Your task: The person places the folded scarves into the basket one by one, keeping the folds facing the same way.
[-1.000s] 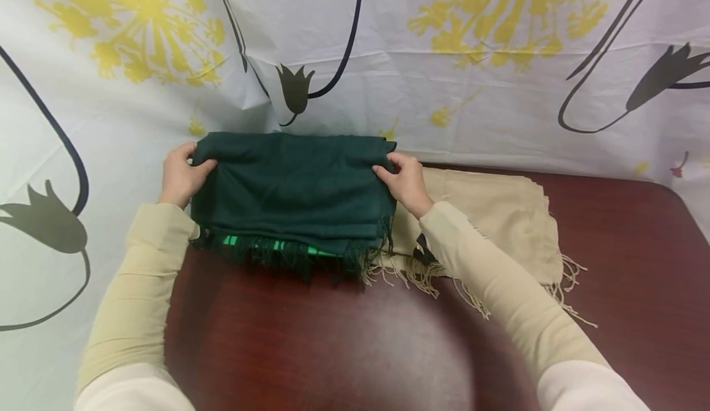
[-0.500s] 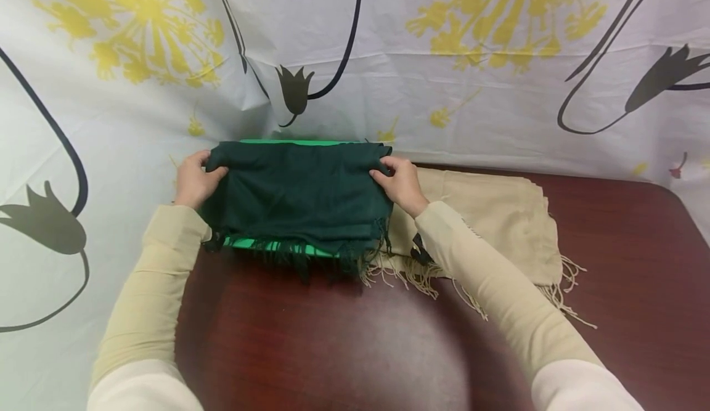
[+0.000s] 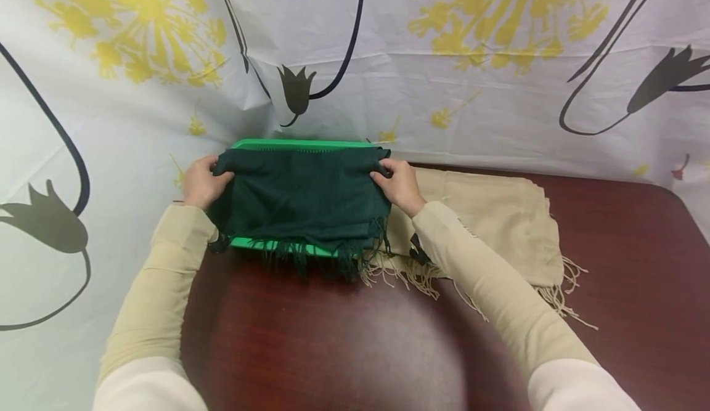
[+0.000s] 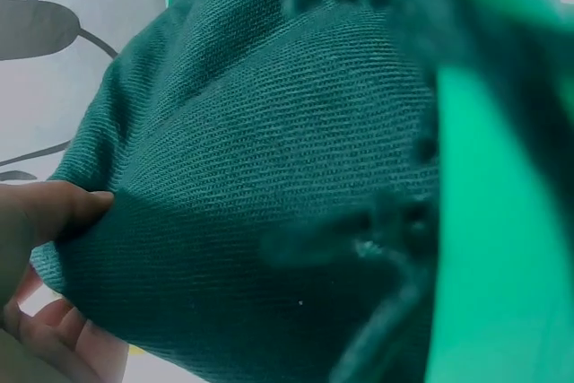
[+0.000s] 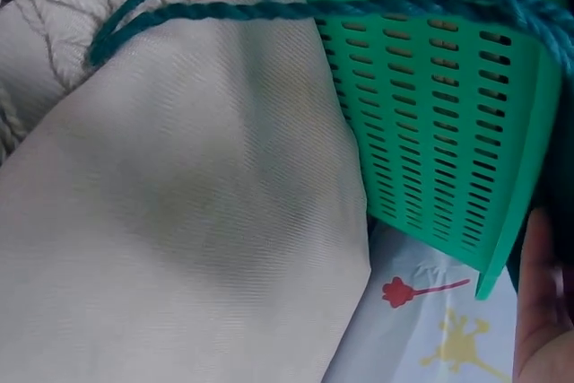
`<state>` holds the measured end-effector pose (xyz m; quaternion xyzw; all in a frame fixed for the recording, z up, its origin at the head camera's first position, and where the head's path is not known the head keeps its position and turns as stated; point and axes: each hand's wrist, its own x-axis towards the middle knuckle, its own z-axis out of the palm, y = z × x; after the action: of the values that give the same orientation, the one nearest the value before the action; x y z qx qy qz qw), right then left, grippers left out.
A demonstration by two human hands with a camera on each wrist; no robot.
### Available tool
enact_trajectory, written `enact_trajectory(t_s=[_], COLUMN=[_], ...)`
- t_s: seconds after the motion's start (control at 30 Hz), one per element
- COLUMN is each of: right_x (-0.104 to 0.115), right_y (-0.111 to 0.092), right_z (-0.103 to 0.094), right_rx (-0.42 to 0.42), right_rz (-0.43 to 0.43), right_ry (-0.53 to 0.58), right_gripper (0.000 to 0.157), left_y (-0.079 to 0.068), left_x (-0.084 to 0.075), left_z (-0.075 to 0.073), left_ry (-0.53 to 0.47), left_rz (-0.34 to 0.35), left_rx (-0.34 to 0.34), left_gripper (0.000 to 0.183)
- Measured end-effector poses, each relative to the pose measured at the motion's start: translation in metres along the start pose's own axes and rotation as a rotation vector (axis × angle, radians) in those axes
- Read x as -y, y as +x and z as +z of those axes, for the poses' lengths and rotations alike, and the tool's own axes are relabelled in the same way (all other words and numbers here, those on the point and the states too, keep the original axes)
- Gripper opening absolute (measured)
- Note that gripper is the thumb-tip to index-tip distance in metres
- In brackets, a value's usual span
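A folded dark green scarf (image 3: pixel 305 192) with fringe lies over a green slotted plastic basket (image 3: pixel 299 144), whose back and front rims show past the cloth. My left hand (image 3: pixel 202 182) pinches the scarf's back left corner between thumb and fingers; the left wrist view also shows this hand (image 4: pixel 54 266) at the cloth's edge. At the back right corner, my right hand (image 3: pixel 400 184) pinches the scarf too. Only part of the right hand (image 5: pixel 543 311) shows in the right wrist view, beside the basket wall (image 5: pixel 421 123). The basket's inside is hidden under the scarf.
A folded beige fringed scarf (image 3: pixel 493 220) lies on the dark red table (image 3: pixel 333 343), right of the basket and partly under my right forearm. A white patterned cloth (image 3: pixel 355 47) hangs behind the table and along its left side.
Both hands have brought the scarf's back edge lower and nearer, uncovering the basket's back rim and more of its front rim. My left hand has shifted rightward; my right hand has moved slightly.
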<state>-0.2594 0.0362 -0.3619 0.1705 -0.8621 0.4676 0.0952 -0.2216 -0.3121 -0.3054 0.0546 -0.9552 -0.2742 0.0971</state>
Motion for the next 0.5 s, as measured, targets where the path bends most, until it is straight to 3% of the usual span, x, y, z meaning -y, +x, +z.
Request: enact_trajectory(t_s=[0.5], right_x=[0.0014], right_y=[0.0002], right_z=[0.0031], right_rx=[-0.004], right_rz=[0.035], right_ry=[-0.022], right_gripper=[0.023], left_y=[0.0049], left_x=[-0.0030], left_z=[-0.0008], left_ry=[0.064], left_rz=[-0.004], left_rx=[0.027], left_gripper=[0.021])
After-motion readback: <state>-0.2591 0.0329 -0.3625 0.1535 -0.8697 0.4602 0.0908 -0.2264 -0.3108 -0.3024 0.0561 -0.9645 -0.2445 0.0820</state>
